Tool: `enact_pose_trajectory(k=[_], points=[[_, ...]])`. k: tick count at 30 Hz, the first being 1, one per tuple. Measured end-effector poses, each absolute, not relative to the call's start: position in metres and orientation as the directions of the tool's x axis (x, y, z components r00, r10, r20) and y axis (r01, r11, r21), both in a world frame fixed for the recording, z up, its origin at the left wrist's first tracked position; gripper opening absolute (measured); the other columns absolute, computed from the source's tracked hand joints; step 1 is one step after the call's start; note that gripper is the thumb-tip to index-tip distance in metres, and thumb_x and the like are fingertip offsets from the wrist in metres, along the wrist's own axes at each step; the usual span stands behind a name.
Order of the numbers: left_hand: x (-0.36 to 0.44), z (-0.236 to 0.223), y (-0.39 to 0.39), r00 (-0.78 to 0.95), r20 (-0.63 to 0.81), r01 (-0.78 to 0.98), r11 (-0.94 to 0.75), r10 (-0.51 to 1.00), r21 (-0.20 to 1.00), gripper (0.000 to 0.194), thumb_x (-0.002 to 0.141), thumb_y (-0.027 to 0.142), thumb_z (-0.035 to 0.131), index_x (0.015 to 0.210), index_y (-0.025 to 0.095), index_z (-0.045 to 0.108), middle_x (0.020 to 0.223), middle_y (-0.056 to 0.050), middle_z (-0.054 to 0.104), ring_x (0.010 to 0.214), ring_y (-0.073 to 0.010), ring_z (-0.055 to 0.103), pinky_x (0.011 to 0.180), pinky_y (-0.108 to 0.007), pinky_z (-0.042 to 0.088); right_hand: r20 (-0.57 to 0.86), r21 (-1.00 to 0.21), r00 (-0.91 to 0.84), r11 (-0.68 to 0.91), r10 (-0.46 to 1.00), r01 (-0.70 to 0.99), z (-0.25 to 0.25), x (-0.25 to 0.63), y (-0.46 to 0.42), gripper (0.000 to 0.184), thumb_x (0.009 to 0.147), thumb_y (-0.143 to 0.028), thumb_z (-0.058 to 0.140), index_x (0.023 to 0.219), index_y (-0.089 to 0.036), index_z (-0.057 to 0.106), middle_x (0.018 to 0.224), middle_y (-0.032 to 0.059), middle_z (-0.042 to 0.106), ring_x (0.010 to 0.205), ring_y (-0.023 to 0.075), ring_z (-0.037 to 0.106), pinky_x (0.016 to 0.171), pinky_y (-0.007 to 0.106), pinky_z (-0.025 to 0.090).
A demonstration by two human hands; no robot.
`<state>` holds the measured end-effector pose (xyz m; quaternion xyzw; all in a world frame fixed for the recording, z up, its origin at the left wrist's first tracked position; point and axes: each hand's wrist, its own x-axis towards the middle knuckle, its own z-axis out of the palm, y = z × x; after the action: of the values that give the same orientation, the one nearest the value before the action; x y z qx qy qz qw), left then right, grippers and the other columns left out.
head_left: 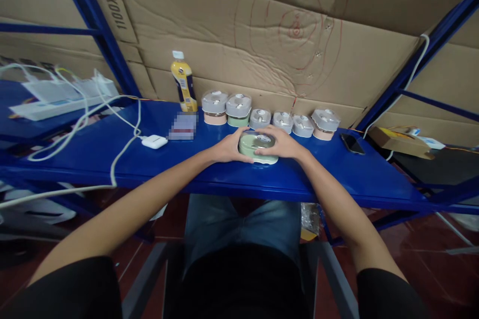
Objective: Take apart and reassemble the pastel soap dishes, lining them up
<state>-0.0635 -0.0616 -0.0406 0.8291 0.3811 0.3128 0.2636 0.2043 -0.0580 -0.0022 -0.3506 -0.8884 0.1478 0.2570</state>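
A pale green oval container with a clear, shiny lid (247, 147) rests on the blue table in front of me. My left hand (231, 147) is curved around its left side, with the thumb low at the front edge. From the right, my right hand (280, 144) wraps the other side, and some of its fingers lie across the front. Both hands are closed on this container. Behind it stand similar small containers in a row: a grey-lidded one over a green base (238, 107), one over a pink base (214, 107), and smaller grey ones (260, 118).
A yellow bottle (184, 82) stands at the back left by a blurred pack (182, 127). A white charger case (154, 141) and white cables (123, 159) lie left. To the right are a phone (352, 143) and an open cardboard box (398, 142). Cardboard (209, 25) backs the table.
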Motion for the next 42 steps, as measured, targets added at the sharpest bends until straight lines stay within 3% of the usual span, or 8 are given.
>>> enact_pose_trajectory(k=[11,16,23,35,42], points=[[-0.064,-0.046,-0.058,0.532,0.359,0.419,-0.606,0.767,0.676,0.136,0.060,0.064,0.104,0.169,0.018,0.038,0.176,-0.028,0.046,0.161,-0.0532,0.048,0.133,-0.070,0.040,0.253,-0.449,-0.659,0.689,0.709,0.569,0.017,0.196,-0.048,0.075,0.074,-0.052,0.097,0.144,-0.028,0.080,0.140,0.0108,0.079,0.131,0.0370,0.072,0.118,0.059,0.054],[-0.064,-0.049,-0.056,0.516,0.372,0.414,-0.605,0.771,0.680,0.139,0.058,0.062,0.105,0.171,0.017,0.037,0.173,-0.029,0.049,0.159,-0.0540,0.050,0.132,-0.073,0.040,0.233,-0.437,-0.653,0.677,0.721,0.592,0.024,0.191,-0.048,0.079,0.072,-0.049,0.098,0.144,-0.021,0.080,0.139,0.0144,0.079,0.127,0.0372,0.073,0.114,0.057,0.057],[-0.063,-0.049,-0.055,0.526,0.363,0.396,-0.600,0.769,0.695,0.142,0.058,0.063,0.105,0.172,0.014,0.035,0.173,-0.030,0.048,0.160,-0.0549,0.049,0.132,-0.073,0.039,0.242,-0.425,-0.663,0.692,0.708,0.584,0.027,0.193,-0.050,0.075,0.072,-0.047,0.098,0.142,-0.027,0.081,0.137,0.0101,0.079,0.123,0.0347,0.073,0.111,0.055,0.057],[-0.062,-0.049,-0.056,0.515,0.368,0.347,-0.580,0.775,0.737,0.150,0.054,0.060,0.108,0.175,0.016,0.031,0.167,-0.030,0.054,0.157,-0.0536,0.052,0.131,-0.072,0.041,0.244,-0.406,-0.663,0.696,0.708,0.593,0.015,0.197,-0.051,0.085,0.074,-0.060,0.096,0.150,-0.028,0.076,0.139,0.0120,0.077,0.134,0.0396,0.067,0.121,0.061,0.050],[-0.065,-0.045,-0.059,0.566,0.318,0.386,-0.585,0.761,0.713,0.139,0.058,0.058,0.107,0.173,0.018,0.039,0.163,-0.027,0.060,0.156,-0.0517,0.056,0.130,-0.069,0.043,0.275,-0.410,-0.632,0.683,0.724,0.605,-0.004,0.208,-0.075,0.095,0.085,-0.070,0.088,0.164,-0.026,0.063,0.132,0.0141,0.072,0.123,0.0375,0.071,0.115,0.061,0.056]])
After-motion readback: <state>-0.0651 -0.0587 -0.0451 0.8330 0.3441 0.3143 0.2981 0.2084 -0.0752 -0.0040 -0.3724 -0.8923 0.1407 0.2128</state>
